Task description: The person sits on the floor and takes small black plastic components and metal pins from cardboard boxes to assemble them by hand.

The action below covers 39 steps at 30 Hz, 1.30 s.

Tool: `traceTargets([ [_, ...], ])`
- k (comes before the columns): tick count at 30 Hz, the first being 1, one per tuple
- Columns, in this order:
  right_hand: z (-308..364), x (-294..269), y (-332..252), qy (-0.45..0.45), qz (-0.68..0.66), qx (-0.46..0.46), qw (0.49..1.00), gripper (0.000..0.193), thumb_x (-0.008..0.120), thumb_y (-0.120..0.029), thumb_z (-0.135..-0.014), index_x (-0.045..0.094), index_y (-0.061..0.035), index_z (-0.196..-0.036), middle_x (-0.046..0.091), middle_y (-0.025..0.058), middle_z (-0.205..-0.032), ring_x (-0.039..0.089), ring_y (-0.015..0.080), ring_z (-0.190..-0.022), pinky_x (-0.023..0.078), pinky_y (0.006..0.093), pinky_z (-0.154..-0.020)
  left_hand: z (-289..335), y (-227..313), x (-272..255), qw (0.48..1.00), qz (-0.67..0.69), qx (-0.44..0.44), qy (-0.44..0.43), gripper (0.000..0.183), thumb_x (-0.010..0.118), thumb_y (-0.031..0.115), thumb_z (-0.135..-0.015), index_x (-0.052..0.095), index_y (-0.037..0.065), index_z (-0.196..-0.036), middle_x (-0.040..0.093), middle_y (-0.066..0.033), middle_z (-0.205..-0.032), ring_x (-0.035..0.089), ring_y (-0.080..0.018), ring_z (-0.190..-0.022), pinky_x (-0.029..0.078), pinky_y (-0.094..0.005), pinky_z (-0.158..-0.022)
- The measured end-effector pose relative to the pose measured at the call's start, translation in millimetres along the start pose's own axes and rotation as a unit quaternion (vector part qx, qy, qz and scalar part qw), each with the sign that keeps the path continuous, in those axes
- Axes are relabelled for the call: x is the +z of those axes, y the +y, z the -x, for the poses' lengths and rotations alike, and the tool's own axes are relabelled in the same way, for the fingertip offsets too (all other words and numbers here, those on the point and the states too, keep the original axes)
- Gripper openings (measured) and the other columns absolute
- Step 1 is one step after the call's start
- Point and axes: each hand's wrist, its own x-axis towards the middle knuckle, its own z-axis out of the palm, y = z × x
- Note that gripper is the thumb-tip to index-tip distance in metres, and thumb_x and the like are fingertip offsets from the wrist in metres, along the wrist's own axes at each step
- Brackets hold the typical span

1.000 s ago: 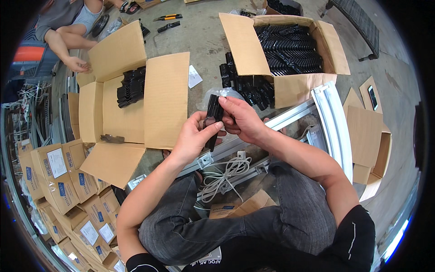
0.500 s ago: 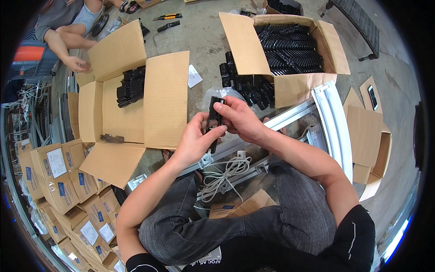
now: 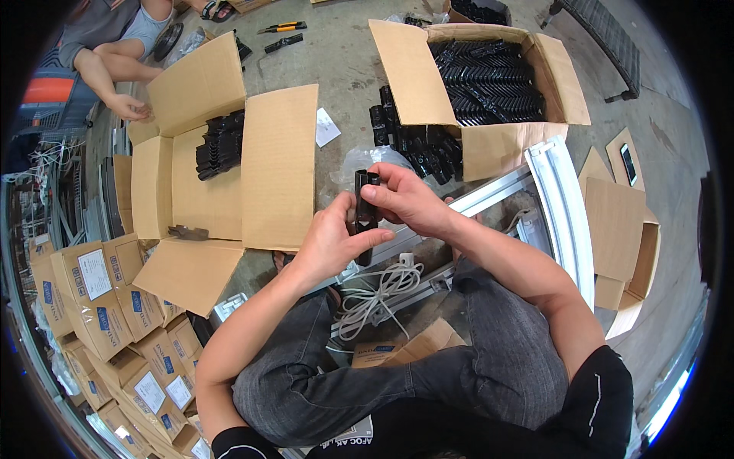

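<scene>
A long, glossy black part (image 3: 363,217) is upright between my two hands, over the white metal frame across my lap. My left hand (image 3: 330,239) grips its lower half from the left, thumb raised across toward the right. Around its upper end, my right hand (image 3: 403,197) closes with the thumb on the near face. The part's exact kind cannot be made out. Left of my hands, an open cardboard box (image 3: 280,168) holds a cluster of similar black parts (image 3: 220,145). Beyond my right hand stands another open box (image 3: 501,151), packed with rows of them.
Loose black parts (image 3: 428,149) lie against the far box. A white rail frame (image 3: 562,206) and coiled grey cable (image 3: 380,297) are close to my legs. Closed cartons (image 3: 95,294) are stacked at left. Another person's hand (image 3: 128,108) is near the left box; a phone (image 3: 628,164) lies right.
The black part has turned slightly and sits a little lower in my hands. My left thumb has lifted away from it, and my right fingers have shifted on its upper end.
</scene>
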Motion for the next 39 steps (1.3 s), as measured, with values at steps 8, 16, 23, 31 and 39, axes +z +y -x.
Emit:
traceTargets([
  [8, 1.7, -0.4, -4.3, -0.019, 0.004, 0.000, 1.000, 0.026, 0.066, -0.028, -0.098, 0.059, -0.0042, -0.104, 0.063, -0.0012, -0.086, 0.056, 0.0039, -0.072, 0.044, 0.0212, -0.060, 2.6, 3.6, -2.8, 0.999, -0.034, -0.003, -0.009, 0.056, 0.086, 0.015, -0.078, 0.053, -0.003, -0.119, 0.068, -0.0067, -0.098, 0.064, -0.0114, -0.088, 0.054, -0.0279, -0.077],
  [16, 0.1, -6.2, 1.6, 0.001, 0.059, 0.020, 0.998, 0.025, 0.067, -0.029, -0.096, 0.060, -0.0058, -0.100, 0.054, -0.0072, -0.070, 0.042, -0.0002, -0.056, 0.029, 0.0200, -0.047, 0.8, -1.9, -3.1, 0.997, -0.071, 0.026, -0.014, 0.071, 0.092, 0.041, -0.066, 0.058, -0.008, -0.105, 0.070, -0.0149, -0.087, 0.068, -0.0179, -0.078, 0.054, -0.0333, -0.070],
  [23, -2.5, -8.1, -3.4, 0.059, 0.007, 0.013, 0.998, 0.024, 0.066, -0.029, -0.096, 0.061, -0.0073, -0.105, 0.049, -0.0093, -0.067, 0.037, -0.0002, -0.050, 0.024, 0.0198, -0.043, 0.7, -3.3, -5.3, 0.994, 0.090, -0.025, -0.049, 0.048, 0.085, 0.015, -0.079, 0.059, -0.004, -0.114, 0.069, -0.0056, -0.092, 0.063, -0.0088, -0.083, 0.052, -0.0249, -0.071],
  [31, -4.1, -17.3, -5.3, 0.068, 0.002, 0.003, 0.998, 0.023, 0.066, -0.029, -0.096, 0.061, -0.0078, -0.105, 0.049, -0.0101, -0.066, 0.036, -0.0010, -0.050, 0.023, 0.0194, -0.043, -1.1, 1.1, -10.1, 0.980, 0.147, -0.094, -0.099, 0.035, 0.081, 0.018, -0.083, 0.067, -0.002, -0.107, 0.069, -0.0033, -0.088, 0.063, -0.0079, -0.078, 0.050, -0.0225, -0.071],
  [39, -7.2, -17.9, -9.5, 0.056, 0.083, 0.004, 0.995, 0.027, 0.066, -0.027, -0.097, 0.058, -0.0076, -0.113, 0.051, -0.0105, -0.073, 0.035, -0.0026, -0.052, 0.024, 0.0178, -0.044, 2.6, 4.3, -8.0, 0.985, 0.139, -0.081, -0.064, 0.030, 0.082, 0.017, -0.081, 0.069, 0.000, -0.103, 0.070, -0.0024, -0.087, 0.061, -0.0066, -0.075, 0.047, -0.0230, -0.068],
])
